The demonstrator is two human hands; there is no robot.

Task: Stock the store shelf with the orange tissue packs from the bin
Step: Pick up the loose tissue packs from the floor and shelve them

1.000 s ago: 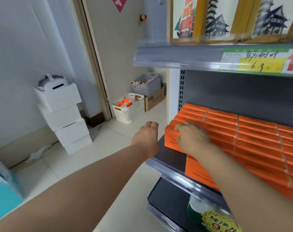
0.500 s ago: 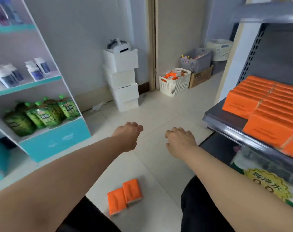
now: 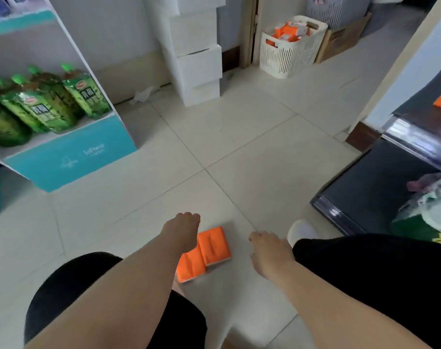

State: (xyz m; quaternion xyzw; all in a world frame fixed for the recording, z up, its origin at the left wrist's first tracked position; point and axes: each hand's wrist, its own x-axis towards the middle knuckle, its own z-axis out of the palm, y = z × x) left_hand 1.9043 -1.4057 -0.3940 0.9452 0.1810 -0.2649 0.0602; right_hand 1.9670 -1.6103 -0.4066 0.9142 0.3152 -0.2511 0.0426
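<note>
Pale tiled floor [image 3: 239,137] now fills the view; the store shelf [image 3: 416,144] has slid to the right edge as the person turned and bent down. Two orange tissue packs [image 3: 204,253] lie between the knees. Left hand [image 3: 181,233] hovers over them, right hand [image 3: 270,250] beside; both loosely curled, empty. Likely picking these up next, not from the bin [image 3: 290,51].

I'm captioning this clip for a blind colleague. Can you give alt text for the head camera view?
Both bare hands, left hand and right hand, reach down toward two orange tissue packs lying side by side on the tiled floor. A white basket holding more orange packs stands by the far wall.
</note>
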